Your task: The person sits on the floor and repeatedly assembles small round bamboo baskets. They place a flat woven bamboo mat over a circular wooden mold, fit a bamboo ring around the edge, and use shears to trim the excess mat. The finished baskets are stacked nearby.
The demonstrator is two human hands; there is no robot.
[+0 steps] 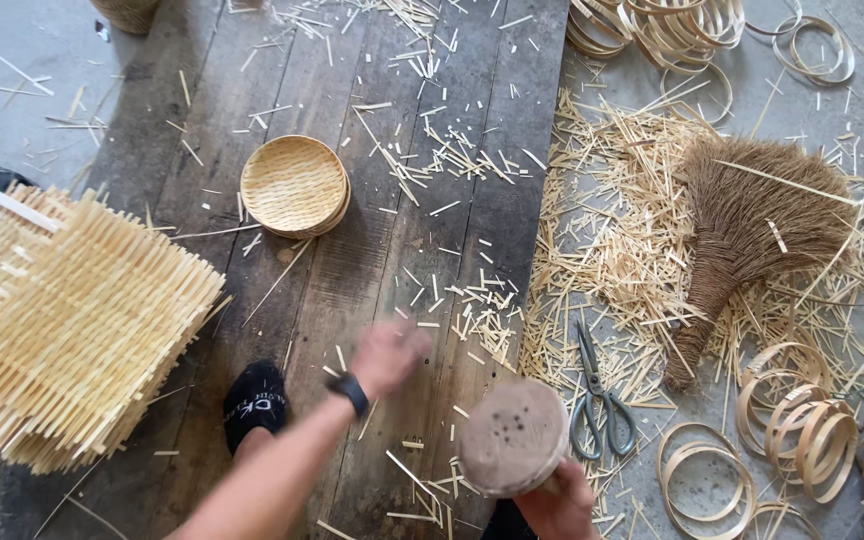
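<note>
My left hand is blurred in motion over the dark wooden boards, fingers curled, with a black watch on the wrist. Whether it holds anything cannot be told. My right hand at the bottom edge grips a round wooden block with a flat, pitted end face turned up. Short bamboo offcuts lie scattered around both hands. A stack of round woven bamboo trays sits on the boards well beyond my left hand.
A thick pile of square woven bamboo mats fills the left side. My black-socked foot rests beside it. Grey scissors, a brown fibre broom and bamboo strip hoops lie right; more hoops at top.
</note>
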